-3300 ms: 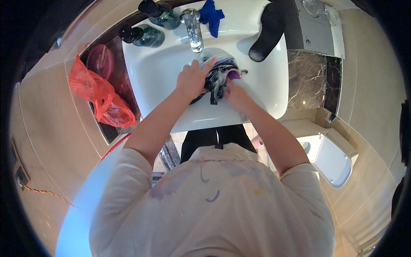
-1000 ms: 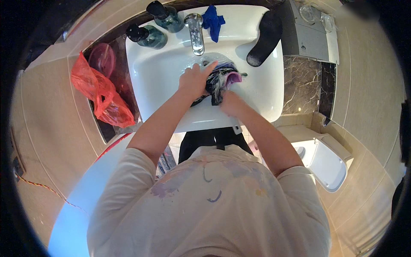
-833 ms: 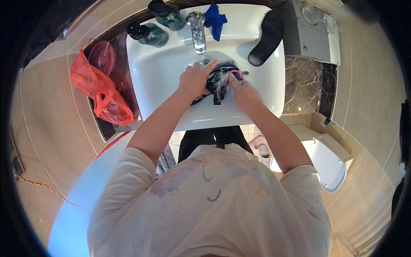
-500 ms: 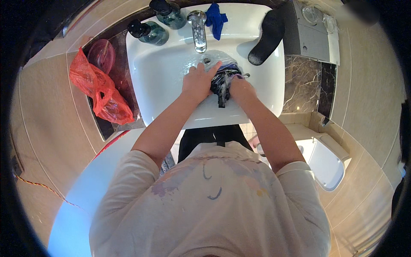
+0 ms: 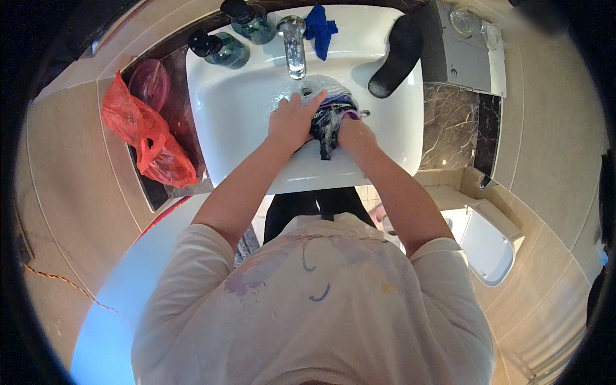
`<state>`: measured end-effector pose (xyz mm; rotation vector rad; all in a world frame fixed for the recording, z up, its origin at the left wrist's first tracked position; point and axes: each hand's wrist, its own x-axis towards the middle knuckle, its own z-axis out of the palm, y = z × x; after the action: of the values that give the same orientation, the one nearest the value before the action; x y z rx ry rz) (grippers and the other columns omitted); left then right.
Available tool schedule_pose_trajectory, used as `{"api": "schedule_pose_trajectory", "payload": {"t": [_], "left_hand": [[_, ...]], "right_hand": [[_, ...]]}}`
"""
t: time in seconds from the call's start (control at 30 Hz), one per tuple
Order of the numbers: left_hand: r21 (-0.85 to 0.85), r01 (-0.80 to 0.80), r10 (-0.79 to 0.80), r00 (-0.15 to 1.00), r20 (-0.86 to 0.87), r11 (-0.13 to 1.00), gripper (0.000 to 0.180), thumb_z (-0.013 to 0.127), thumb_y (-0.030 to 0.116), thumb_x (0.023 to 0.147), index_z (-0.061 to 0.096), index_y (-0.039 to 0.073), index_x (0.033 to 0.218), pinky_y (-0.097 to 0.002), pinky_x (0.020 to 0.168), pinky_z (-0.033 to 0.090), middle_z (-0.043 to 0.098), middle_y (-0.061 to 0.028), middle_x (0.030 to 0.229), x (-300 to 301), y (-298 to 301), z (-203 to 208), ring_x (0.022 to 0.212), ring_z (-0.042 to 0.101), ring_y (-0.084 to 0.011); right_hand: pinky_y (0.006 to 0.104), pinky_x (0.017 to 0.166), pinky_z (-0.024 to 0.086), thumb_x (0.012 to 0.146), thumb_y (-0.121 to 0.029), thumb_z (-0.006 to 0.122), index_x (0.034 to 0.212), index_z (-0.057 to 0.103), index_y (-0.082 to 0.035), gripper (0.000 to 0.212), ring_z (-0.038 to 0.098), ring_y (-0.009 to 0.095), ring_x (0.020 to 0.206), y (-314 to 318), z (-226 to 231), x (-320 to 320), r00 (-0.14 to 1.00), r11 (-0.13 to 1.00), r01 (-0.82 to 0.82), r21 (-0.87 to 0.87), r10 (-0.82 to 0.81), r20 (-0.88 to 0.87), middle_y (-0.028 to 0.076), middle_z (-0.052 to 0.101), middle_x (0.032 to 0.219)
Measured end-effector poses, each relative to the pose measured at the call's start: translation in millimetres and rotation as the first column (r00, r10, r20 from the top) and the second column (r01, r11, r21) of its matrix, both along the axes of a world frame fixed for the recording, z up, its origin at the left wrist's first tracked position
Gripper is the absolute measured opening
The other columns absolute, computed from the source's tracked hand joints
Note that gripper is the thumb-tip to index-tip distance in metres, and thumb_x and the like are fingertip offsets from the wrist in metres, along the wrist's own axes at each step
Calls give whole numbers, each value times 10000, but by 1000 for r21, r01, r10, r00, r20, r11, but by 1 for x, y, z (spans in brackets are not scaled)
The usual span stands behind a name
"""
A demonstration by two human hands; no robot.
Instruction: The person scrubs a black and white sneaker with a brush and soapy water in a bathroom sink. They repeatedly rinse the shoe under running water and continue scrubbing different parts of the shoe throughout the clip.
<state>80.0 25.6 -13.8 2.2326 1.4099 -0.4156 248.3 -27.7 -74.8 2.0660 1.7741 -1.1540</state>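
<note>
A wet dark cloth [image 5: 326, 131] with pale lettering, blue edges and white suds lies in the white sink [image 5: 237, 122], just below the drain. My left hand [image 5: 290, 120] bears on its left side, thumb stretched over the cloth and the other fingers partly hidden. My right hand [image 5: 355, 136] is closed at its right side. A purple curved piece [image 5: 351, 114] shows at the right fingers; the rest of what they hold is hidden. A long black sock-like thing [image 5: 399, 54] with foam at its lower end hangs over the right rim.
A chrome faucet [image 5: 294, 54] stands above the drain. Two dark-capped pump bottles [image 5: 227, 51] sit at the back left, a blue cloth [image 5: 319, 31] beside the faucet. Left of the sink are a red plastic bag [image 5: 146, 138] and a pink bowl [image 5: 149, 85]. A grey box [image 5: 459, 54] stands right.
The whole view has shifted slightly. My right hand has moved a little against the cloth, and more of the purple piece shows. My left hand stays on the cloth.
</note>
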Motion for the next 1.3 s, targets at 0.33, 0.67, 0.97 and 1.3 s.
{"api": "schedule_pose_trajectory", "payload": {"t": [0.33, 0.67, 0.97, 1.3], "left_hand": [[-68, -28, 27, 999, -24, 997, 1031, 852, 205, 662, 262, 459, 1468, -451, 819, 536, 531, -149, 1132, -3, 10, -3, 1009, 593, -370], [20, -9, 9, 1000, 18, 1000, 1016, 854, 203, 656, 284, 455, 1459, -461, 799, 541, 538, -153, 1122, -4, -3, -9, 991, 598, -378], [-44, -5, 5, 1000, 0, 999, 1049, 866, 206, 637, 269, 444, 1466, -453, 803, 543, 542, -153, 1124, -6, 11, -7, 999, 596, -377], [55, 13, -13, 1000, -5, 998, 902, 770, 153, 732, 312, 438, 1455, -454, 789, 544, 536, -152, 1107, -5, -6, -14, 992, 589, -370]], "right_hand": [[513, 766, 526, 876, -260, 574, 1242, 509, -32, 437, 652, 433, 884, -15, 24, -5, 975, 991, -130, 35, 134, -179, 271, 662, 949], [498, 736, 543, 863, -204, 579, 1179, 501, 19, 395, 679, 383, 727, -5, 7, -2, 937, 973, 145, -181, -194, -292, 262, 660, 947], [484, 781, 543, 827, -182, 618, 1165, 516, 47, 421, 673, 404, 814, -2, 18, 13, 983, 988, -74, 136, 96, -157, 290, 650, 956], [411, 544, 564, 830, -109, 565, 1277, 491, 13, 470, 681, 340, 646, -6, 57, -16, 889, 964, 119, -238, -210, -407, 250, 667, 933]]}}
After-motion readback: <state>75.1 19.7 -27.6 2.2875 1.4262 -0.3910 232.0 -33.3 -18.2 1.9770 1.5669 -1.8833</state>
